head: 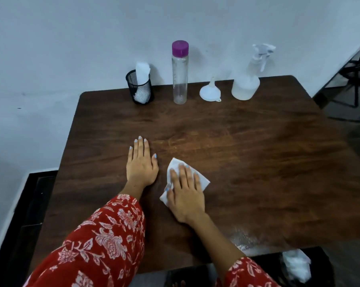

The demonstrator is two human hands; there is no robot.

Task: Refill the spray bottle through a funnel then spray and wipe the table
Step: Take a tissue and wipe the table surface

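Note:
On the dark wooden table point(247, 162), my right hand point(186, 193) presses flat on a white tissue point(173, 164) near the front middle. My left hand point(141, 162) rests flat beside it, fingers apart, holding nothing. At the back edge stand a translucent spray bottle point(246, 83) with a white trigger head, a white funnel point(210, 91) lying mouth down, and a tall clear bottle point(180, 73) with a purple cap. A patch of spray droplets point(242, 239) glistens near the front right edge.
A black mesh cup point(140, 88) with white tissues stands at the back left. A crumpled white tissue point(297, 264) lies below the table's front right edge. The white wall is right behind the table. Dark chair legs point(353, 79) show at the far right.

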